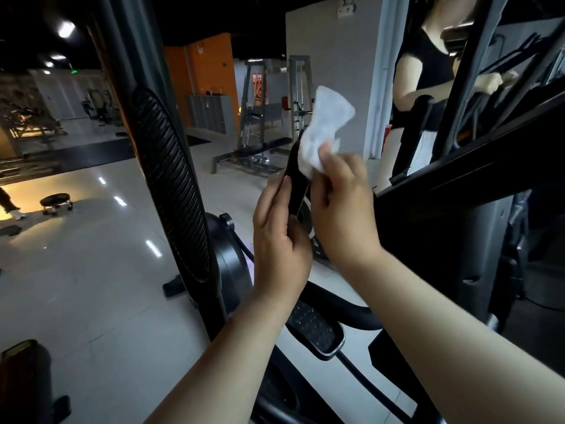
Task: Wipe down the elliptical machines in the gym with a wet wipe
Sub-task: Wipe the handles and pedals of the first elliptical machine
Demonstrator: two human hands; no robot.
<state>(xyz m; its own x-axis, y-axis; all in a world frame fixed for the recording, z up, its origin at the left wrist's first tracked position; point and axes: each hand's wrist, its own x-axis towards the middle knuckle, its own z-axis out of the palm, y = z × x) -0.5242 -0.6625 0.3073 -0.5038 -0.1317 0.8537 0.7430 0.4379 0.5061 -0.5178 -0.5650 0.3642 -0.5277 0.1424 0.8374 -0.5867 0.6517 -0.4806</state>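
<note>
My left hand [279, 237] grips a flat black pack [296, 182], held upright at chest height. My right hand [342, 206] pinches a white wet wipe [324, 130] that sticks up out of the top of the pack. The black elliptical machine stands close around me: a ribbed handle grip [171, 182] on the left, the flywheel housing [230, 264] below it, a studded foot pedal [316, 327] under my arms, and a dark frame beam [458, 179] on the right.
A person in a black top [428, 71] stands at the neighbouring machine at the upper right. Across the glossy tile floor [101, 270] are a weight bench [253, 151], a rolling stool [56, 201] and grey lockers [211, 113].
</note>
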